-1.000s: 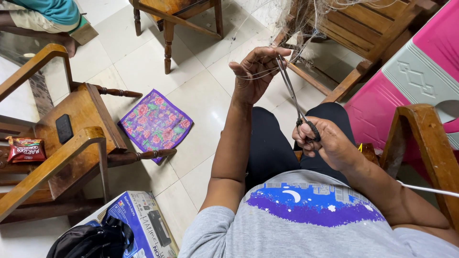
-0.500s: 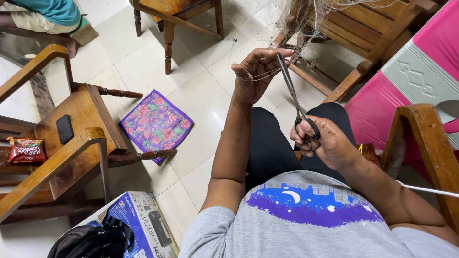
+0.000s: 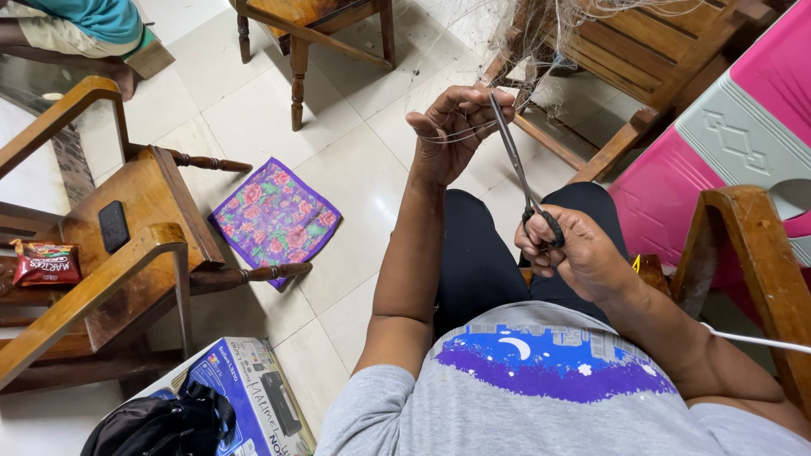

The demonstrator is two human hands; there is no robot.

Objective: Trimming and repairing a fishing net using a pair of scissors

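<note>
Little has shifted since the earlier frames: the scissors [image 3: 517, 165] are kept at the same slant, and only a slight tightening of the left hand [image 3: 452, 127] about the strands is noted. Left hand: raised before the knees, fingers curled and pinched on a few strands of fine netting [image 3: 541, 34], which is draped over the wooden chair [image 3: 642, 59] ahead and drawn taut toward the body. Right hand [image 3: 574, 253]: fingers clenched through the dark loops of the scissors, blades closed or nearly so, tips laid against the strands inside the left hand's grip. Step in hand, as judged: trimming or cutting of a held strand of the netting. Next move, as judged: the blades would need to be opened a little and set around one strand only, tension being held by the left hand and its fingertips kept clear of the edges. Also recorded: floral cloth [image 3: 274, 215] on the tiled floor, wooden armchair [image 3: 127, 253] at the left with a dark phone [image 3: 113, 225] and a red snack packet [image 3: 46, 263], printed carton [image 3: 245, 393] below, pink plastic chair [image 3: 743, 135] at the right.
</note>
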